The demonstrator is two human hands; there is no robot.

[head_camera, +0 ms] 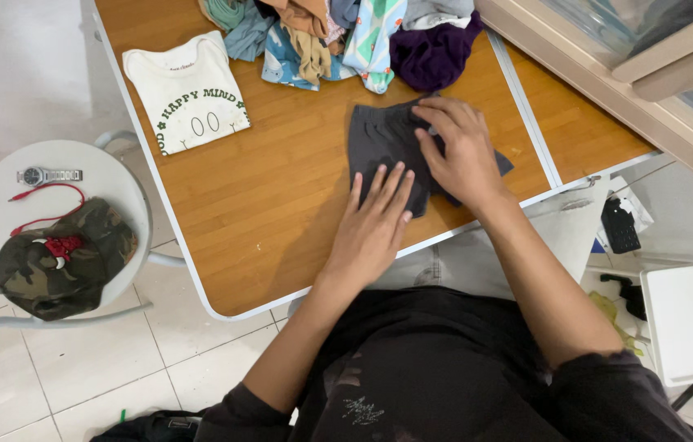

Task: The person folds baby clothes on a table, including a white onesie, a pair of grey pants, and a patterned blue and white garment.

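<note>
Head view: we see both hands flat on a small dark grey garment, probably shorts, lying near the front edge of the wooden worktop. Left hand rests palm down on the lower edge of the cloth, fingers spread and extended, gripping nothing. Right hand presses the right portion, fingers slightly curled over a fold; we cannot tell whether they pinch fabric underneath.

Judgement on technique: we would hold the left palm as an anchor, sweep outward with the right to flatten creases, and keep the edges aligned before any fold.

Nearby: folded white printed T-shirt, heap of mixed clothes at the back edge, white stool with wristwatch and camouflage cap.

Hidden: the garment's right side beneath the right hand, its waistband, and the heap's top, cut off by the frame.
</note>
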